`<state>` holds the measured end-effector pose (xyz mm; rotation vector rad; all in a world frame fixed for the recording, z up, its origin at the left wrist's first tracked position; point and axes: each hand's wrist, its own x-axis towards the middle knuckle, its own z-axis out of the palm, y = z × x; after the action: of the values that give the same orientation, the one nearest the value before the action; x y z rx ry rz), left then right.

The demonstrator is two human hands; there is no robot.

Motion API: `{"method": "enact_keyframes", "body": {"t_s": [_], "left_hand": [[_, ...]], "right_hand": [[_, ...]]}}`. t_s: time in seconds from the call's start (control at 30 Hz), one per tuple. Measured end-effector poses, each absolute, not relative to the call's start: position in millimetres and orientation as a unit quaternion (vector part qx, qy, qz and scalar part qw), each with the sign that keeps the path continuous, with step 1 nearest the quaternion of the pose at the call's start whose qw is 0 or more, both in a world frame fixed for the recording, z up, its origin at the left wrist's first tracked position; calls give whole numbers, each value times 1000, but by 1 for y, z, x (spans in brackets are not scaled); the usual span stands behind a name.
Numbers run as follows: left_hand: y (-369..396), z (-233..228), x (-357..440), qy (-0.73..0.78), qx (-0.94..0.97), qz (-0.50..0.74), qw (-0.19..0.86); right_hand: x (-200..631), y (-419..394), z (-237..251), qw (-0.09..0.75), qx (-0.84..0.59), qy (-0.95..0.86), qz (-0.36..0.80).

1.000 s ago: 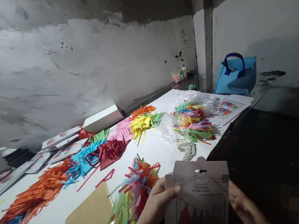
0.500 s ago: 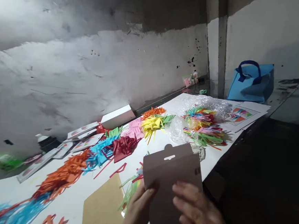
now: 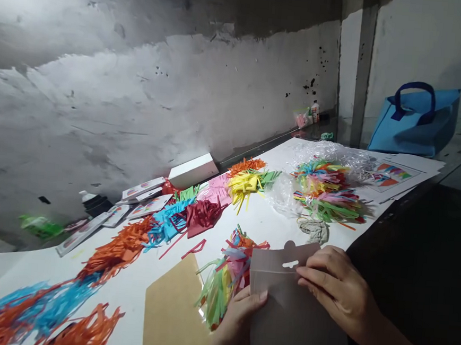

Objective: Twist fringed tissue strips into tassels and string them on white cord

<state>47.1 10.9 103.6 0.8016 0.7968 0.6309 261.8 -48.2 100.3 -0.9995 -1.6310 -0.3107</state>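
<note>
Here, low in the frame, I see my left hand [image 3: 238, 322] and right hand [image 3: 335, 287] both pinching a grey card package [image 3: 291, 315], plain side up, no readable writing. Just left lies a multicolored tassel bundle [image 3: 226, 278]. Farther, upper right, clear plastic wrap [image 3: 327, 156] holds more tassels; beyond stands a blue bag [image 3: 416, 123], contents hidden.

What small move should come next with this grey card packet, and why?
Probably lift the top flap open with the right hand. Its fingers already rest on the upper edge of the grey card packet, by the hang-hole tab, while the left hand grips the packet's left side and steadies it. Nothing shows out of the packet, and the mixed-colour tassel bundle lies just beside it.
</note>
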Motion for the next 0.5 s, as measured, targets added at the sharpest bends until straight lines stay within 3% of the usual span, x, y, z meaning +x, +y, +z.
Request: {"method": "enact_keyframes", "body": {"t_s": [0.3,0.5], "left_hand": [[7,96,53,367,362,271,813],[5,96,55,413,363,286,785]], "right_hand": [[271,-46,90,528,-431,-726,-97],[281,-70,56,633,-496,-577,-146]]}}
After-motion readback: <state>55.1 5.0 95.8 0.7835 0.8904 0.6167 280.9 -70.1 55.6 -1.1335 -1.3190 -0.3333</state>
